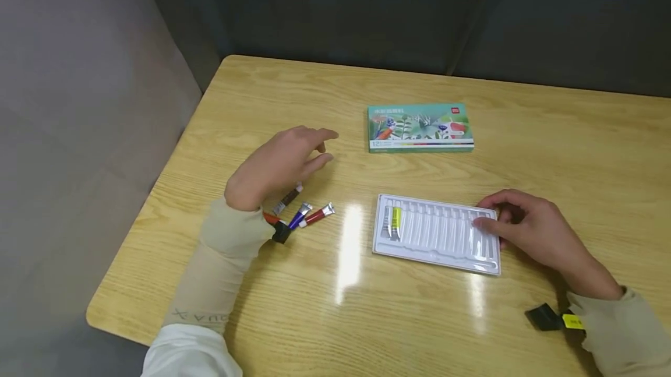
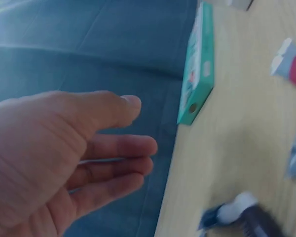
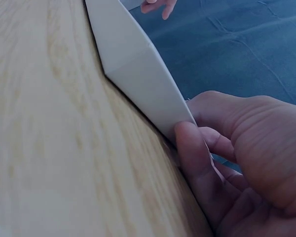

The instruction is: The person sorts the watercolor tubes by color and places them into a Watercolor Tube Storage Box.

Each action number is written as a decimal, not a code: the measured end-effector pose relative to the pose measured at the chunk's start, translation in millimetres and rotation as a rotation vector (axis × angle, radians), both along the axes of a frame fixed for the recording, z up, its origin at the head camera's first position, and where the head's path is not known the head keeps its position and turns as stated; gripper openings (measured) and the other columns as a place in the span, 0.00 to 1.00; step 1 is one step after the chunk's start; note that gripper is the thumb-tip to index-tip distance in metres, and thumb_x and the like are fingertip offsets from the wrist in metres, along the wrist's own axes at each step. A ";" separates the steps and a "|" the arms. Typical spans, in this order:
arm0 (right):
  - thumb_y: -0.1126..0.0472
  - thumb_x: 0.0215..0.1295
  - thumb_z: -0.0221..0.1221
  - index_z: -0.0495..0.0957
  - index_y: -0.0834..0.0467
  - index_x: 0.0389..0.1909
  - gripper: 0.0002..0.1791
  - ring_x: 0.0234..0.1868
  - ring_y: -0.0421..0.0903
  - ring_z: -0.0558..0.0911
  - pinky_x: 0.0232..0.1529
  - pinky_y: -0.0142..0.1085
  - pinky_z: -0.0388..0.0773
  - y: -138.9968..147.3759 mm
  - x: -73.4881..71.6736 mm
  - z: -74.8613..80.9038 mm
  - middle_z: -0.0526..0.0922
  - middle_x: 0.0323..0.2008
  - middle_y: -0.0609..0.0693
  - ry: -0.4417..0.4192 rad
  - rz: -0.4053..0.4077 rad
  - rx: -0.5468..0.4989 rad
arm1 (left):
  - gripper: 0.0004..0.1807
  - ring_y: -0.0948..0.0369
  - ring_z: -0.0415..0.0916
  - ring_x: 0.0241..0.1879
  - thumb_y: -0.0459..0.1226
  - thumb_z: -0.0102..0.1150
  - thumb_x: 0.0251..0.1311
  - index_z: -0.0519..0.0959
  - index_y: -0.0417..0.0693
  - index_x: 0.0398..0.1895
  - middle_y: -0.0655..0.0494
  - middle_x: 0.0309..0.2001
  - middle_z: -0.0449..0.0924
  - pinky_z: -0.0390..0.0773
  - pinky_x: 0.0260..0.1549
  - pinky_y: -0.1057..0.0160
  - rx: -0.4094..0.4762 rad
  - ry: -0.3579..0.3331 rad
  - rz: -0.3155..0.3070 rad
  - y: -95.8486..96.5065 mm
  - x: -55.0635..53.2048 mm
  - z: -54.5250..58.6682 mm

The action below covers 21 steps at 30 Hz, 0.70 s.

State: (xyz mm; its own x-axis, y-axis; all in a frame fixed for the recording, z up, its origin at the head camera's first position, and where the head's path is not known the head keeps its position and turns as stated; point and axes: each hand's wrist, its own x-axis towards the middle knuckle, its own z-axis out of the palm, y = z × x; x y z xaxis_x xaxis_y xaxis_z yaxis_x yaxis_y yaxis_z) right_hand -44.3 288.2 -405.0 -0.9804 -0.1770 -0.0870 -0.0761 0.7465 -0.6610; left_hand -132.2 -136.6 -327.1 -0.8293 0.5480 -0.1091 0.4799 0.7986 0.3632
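My left hand [image 1: 280,158] hovers over the left of the table with fingers loosely extended and nothing in them. Below it lie several paint tubes: a dark one [image 1: 288,200], a blue one [image 1: 300,215], a red one [image 1: 317,214] and an orange one [image 1: 271,219], partly hidden by the sleeve. My right hand [image 1: 540,228] grips the right end of a white slotted tray [image 1: 435,258], thumb on top. In the right wrist view, a fingertip presses the tray's side wall [image 3: 133,64]. A yellow tube [image 1: 396,219] and a grey-white tube [image 1: 387,221] sit in its leftmost slots.
A teal printed paint box [image 1: 420,127] lies flat behind the tray. The wooden table [image 1: 293,307] has its left edge beyond the left arm, and a dark curtain [image 1: 335,10] hangs behind it. A black strap piece [image 1: 543,317] is by the right wrist.
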 end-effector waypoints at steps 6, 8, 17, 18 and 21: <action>0.57 0.60 0.74 0.85 0.52 0.47 0.15 0.25 0.37 0.73 0.25 0.29 0.69 -0.1 1.1 -1.7 0.78 0.25 0.46 0.021 -0.002 -0.014 | 0.27 0.57 0.82 0.38 0.44 0.55 0.76 0.70 0.45 0.73 0.49 0.52 0.88 0.79 0.44 0.56 -0.005 0.003 0.059 -17.3 -6.0 0.4; 0.58 0.61 0.74 0.85 0.52 0.47 0.15 0.25 0.37 0.73 0.24 0.29 0.69 -0.1 1.4 -1.3 0.79 0.25 0.46 0.017 0.001 -0.021 | 0.27 0.58 0.80 0.34 0.45 0.55 0.76 0.70 0.45 0.73 0.49 0.50 0.88 0.78 0.41 0.57 -0.022 -0.006 0.074 -20.6 -7.4 -0.5; 0.57 0.61 0.74 0.85 0.53 0.47 0.15 0.25 0.38 0.74 0.24 0.29 0.70 -1.3 2.1 0.9 0.79 0.25 0.47 0.013 -0.005 -0.026 | 0.17 0.53 0.81 0.41 0.37 0.63 0.69 0.82 0.41 0.57 0.47 0.47 0.86 0.82 0.47 0.53 -0.078 -0.036 0.203 -31.4 -12.7 -1.0; 0.57 0.61 0.74 0.85 0.53 0.47 0.15 0.25 0.38 0.74 0.24 0.29 0.70 -1.5 2.1 1.0 0.79 0.25 0.47 0.014 -0.005 -0.026 | 0.16 0.53 0.80 0.41 0.37 0.63 0.68 0.83 0.40 0.55 0.47 0.47 0.86 0.81 0.47 0.53 -0.092 -0.038 0.217 -32.4 -13.1 -1.5; 0.58 0.61 0.74 0.85 0.53 0.47 0.14 0.25 0.38 0.74 0.24 0.29 0.70 -1.9 2.1 1.3 0.79 0.25 0.46 0.020 0.001 -0.029 | 0.13 0.53 0.79 0.39 0.35 0.64 0.65 0.85 0.40 0.51 0.47 0.46 0.86 0.79 0.45 0.55 -0.126 -0.085 0.270 -34.5 -13.2 -2.3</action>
